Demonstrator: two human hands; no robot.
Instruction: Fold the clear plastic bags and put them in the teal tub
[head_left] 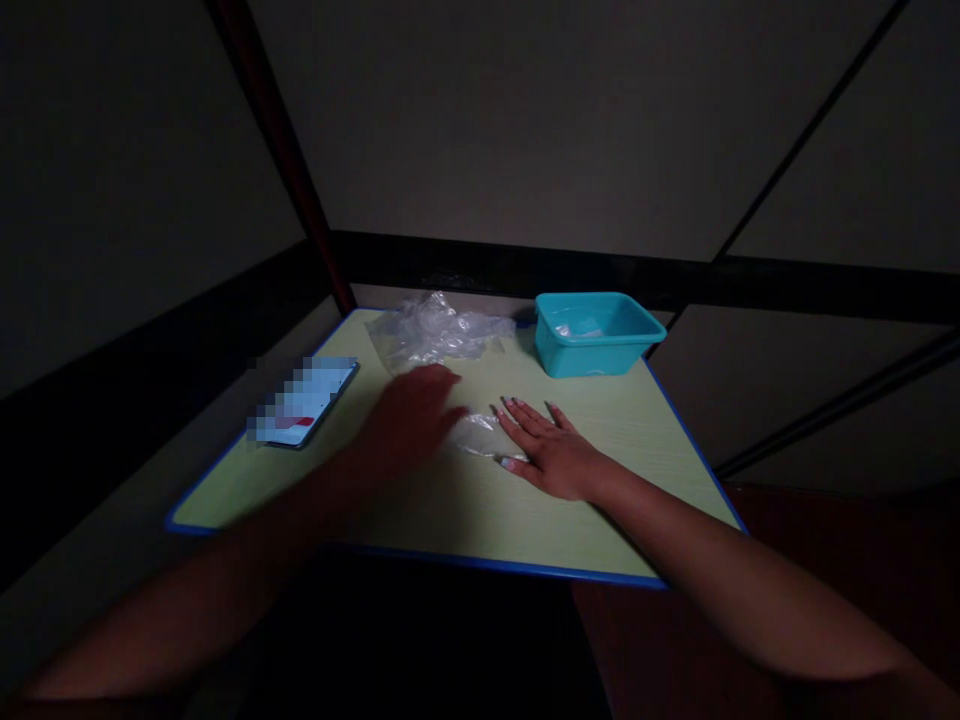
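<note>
A small, flat piece of clear plastic film [480,436] lies near the middle of a pale yellow-green desk [675,470] with blue edging, between a person's two bare hands. The right hand [559,458] is palm down and open, its fingers spread, fingertips at the film's right side. The left hand [412,420] is blurred and in shadow at the film's other side; from here I cannot tell whether its fingers grip anything or even touch the film.

The film looks thin and shiny. I judge it almost weightless, limp, slippery and easily creased or torn. A loose edge or corner seems the best place to pinch it, with a flat palm to keep it from sliding.

Beyond the left hand sits a crumpled heap of clear plastic [435,325], likely just as light and soft. At the far right of the desk stands an upright, open-topped turquoise basket [596,358]. Some clear, glinting material [574,331] lies low inside, perhaps more plastic, though too dim to be sure. A phone [324,400] with a lit, partly pixelated screen lies at the left.
</note>
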